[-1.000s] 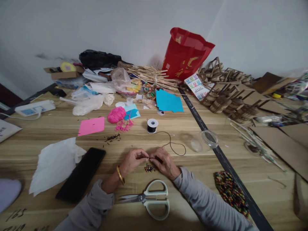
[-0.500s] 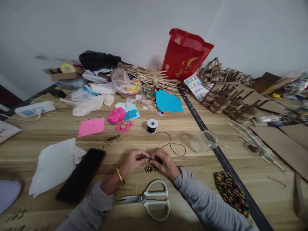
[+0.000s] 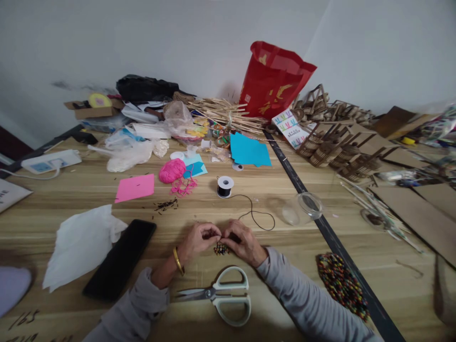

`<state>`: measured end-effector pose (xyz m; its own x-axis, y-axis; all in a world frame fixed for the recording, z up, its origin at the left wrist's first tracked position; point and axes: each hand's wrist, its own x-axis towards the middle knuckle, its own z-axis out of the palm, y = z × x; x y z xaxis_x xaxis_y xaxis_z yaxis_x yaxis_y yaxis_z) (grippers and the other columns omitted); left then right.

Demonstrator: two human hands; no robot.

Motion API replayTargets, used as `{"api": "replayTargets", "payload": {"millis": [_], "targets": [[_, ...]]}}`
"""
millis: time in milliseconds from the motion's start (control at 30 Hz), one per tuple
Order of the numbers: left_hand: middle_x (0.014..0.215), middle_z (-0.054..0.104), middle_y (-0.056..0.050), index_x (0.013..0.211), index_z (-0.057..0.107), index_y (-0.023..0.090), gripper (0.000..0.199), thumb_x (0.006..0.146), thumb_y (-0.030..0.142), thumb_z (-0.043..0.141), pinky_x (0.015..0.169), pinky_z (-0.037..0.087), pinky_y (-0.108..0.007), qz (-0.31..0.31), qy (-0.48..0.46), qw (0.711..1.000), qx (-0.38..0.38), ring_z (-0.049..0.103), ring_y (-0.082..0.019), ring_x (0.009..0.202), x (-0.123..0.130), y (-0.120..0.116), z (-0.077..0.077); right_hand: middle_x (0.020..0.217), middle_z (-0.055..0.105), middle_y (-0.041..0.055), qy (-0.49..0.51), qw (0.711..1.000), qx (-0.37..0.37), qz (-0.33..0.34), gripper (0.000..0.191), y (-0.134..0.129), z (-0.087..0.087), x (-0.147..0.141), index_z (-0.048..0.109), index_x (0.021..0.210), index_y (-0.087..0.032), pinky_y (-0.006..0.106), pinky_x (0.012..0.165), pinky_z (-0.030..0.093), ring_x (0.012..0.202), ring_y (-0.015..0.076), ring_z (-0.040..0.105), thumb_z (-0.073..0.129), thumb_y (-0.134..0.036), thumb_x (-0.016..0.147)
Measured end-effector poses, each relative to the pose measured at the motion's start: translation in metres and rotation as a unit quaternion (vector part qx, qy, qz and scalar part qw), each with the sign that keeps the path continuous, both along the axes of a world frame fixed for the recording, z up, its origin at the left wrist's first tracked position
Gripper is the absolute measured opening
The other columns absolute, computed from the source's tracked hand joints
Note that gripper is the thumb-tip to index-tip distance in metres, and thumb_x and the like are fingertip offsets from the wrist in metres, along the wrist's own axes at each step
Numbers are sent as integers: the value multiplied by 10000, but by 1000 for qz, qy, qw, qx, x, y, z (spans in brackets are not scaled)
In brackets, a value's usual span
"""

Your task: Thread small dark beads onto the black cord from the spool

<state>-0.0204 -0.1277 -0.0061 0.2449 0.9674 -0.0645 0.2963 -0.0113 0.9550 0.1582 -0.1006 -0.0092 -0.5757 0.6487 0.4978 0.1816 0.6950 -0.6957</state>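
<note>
My left hand (image 3: 197, 238), with a gold bracelet at the wrist, and my right hand (image 3: 242, 241) meet fingertip to fingertip above the wooden table. Both are closed in a pinch. A thin black cord (image 3: 251, 209) loops from a white-flanged spool (image 3: 225, 187) and passes out of sight behind my right hand, which seems to hold it. Whatever sits in the left fingertips is too small to make out. Just below the fingers lies a small cluster of dark and brown beads (image 3: 221, 249). Scissors with pale handles (image 3: 214, 292) lie nearer me, blades slightly apart, pointing left.
A black phone (image 3: 121, 259) and white tissue (image 3: 78, 242) lie left. To the right are a clear container (image 3: 309, 207) and a heap of colourful bead strings (image 3: 342, 285). Pink yarn (image 3: 172, 170), blue paper (image 3: 250, 149) and a red bag (image 3: 272, 85) stand farther back.
The fingertips have shifted very slightly where they meet, both still pinched. Everything on the table stays in place.
</note>
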Motion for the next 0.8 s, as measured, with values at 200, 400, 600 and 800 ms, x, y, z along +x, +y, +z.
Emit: {"api": "replayTargets", "payload": {"millis": [200, 400, 600, 800], "targets": [[654, 609, -30, 695, 614, 106, 99, 695, 191, 563, 596, 441, -219, -7, 12, 1000, -3, 543, -122, 612, 1, 0, 2, 715, 572, 46, -2, 1000, -7, 9, 176, -1, 1, 0, 547, 767, -165, 287, 662, 431, 692, 156, 529, 555, -319, 852], [654, 605, -26, 701, 605, 110, 101, 692, 199, 558, 619, 456, -231, 0, -6, 1000, -20, 550, -124, 619, 0, 0, -1, 717, 575, 47, -14, 1000, 23, -2, 118, -1, 0, 0, 554, 800, -168, 287, 658, 418, 688, 160, 521, 549, -274, 851], [659, 614, -24, 705, 612, 113, 85, 692, 187, 571, 612, 452, -224, 8, -11, 1000, -11, 555, -124, 626, -1, 0, -2, 730, 592, 52, -27, 999, 44, -10, 119, 0, 1, 1, 580, 815, -172, 301, 687, 410, 718, 169, 533, 528, -265, 867], [704, 639, -32, 734, 627, 113, 110, 673, 204, 616, 648, 464, -243, 20, -62, 998, -26, 580, -137, 674, -2, 1, -6, 746, 596, 58, -43, 998, 46, -20, 151, 0, 4, 1, 588, 799, -168, 306, 703, 406, 743, 172, 531, 498, -255, 884]]}}
